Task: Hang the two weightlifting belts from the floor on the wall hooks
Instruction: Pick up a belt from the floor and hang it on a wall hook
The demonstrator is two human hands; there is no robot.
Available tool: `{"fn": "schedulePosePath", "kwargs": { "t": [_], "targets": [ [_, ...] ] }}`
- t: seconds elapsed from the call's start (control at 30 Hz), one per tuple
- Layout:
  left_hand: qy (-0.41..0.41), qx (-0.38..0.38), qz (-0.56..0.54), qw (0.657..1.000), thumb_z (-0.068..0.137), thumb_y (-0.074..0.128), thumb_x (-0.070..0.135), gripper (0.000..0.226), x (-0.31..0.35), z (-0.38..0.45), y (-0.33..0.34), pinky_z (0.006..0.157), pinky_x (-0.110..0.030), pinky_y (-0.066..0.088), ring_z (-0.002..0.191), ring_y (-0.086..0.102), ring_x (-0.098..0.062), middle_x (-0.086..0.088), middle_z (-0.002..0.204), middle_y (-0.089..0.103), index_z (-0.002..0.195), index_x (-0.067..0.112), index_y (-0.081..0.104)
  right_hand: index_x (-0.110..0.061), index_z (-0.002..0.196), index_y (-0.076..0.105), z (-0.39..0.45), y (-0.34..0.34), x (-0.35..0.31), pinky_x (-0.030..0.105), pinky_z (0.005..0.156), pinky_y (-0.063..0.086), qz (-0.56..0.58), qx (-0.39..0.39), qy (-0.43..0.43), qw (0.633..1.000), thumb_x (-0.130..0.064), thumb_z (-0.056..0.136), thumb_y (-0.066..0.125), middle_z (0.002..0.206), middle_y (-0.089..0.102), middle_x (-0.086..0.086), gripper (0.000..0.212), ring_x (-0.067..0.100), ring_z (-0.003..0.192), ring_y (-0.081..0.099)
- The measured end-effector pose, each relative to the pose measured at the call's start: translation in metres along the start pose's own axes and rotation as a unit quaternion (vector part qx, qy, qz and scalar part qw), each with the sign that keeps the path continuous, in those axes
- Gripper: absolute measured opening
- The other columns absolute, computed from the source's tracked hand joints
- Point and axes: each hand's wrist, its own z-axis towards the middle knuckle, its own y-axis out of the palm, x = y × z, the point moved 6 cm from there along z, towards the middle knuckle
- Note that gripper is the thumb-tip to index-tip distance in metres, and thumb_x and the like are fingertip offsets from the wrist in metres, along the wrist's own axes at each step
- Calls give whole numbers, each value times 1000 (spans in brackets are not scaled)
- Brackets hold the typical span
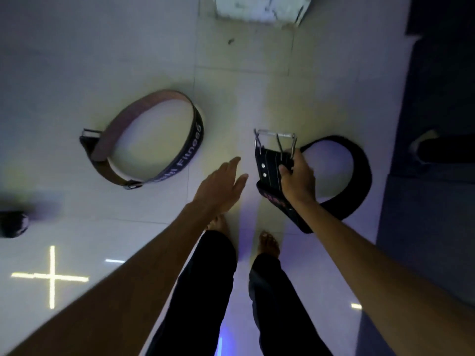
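Two weightlifting belts are in view over a pale tiled floor. The left belt [164, 140] lies curled in a ring on the tiles, black outside with white "Fitness" lettering and a brownish lining. My right hand [298, 176] grips the black belt [359, 176] near its steel buckle, which points up and away from me; the loop curves off to the right and looks partly lifted. My left hand [221, 186] hovers between the two belts, fingers spread, holding nothing. No wall hooks appear in this view.
My bare feet and dark trousers are below the hands. A dark mat or platform [437, 124] runs down the right side, with a shoe [424, 145] on it. A white block [259, 9] stands at the top. A dark round object [12, 224] sits at the left edge.
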Motion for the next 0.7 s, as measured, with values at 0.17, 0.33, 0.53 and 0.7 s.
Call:
{"fn": "schedulePosePath", "kwargs": {
  "t": [0.17,0.33,0.53,0.7],
  "targets": [
    [-41,55,-132,989,107,42,37,68,78,-87,-65,108,-34,40,137,53,-27,-9,152,53,161,9,13,-5,129,51,-81,-99,-56,45,88,51,33,16,-65,997,-22,90,51,119,68,17,42,38,109,63],
    [-19,83,-178,980,105,48,37,69,155,-185,-123,105,-33,40,134,55,-26,-11,149,55,160,8,18,-7,110,56,-162,-210,-129,26,67,39,78,5,-145,986,-24,88,49,90,64,0,29,27,85,64],
    [83,129,-224,963,102,58,27,38,244,-273,-204,98,-34,50,112,67,-18,-4,125,71,136,11,53,-24,118,56,-230,-310,-196,30,72,58,162,-37,-217,962,-47,90,60,97,69,-2,37,14,84,68],
    [154,198,-225,941,95,69,17,30,295,-334,-271,79,-18,52,87,71,-10,4,100,71,123,11,61,-21,119,60,-278,-376,-250,24,76,60,242,-38,-245,938,-71,75,64,102,73,1,66,13,91,72]
  ]
}}
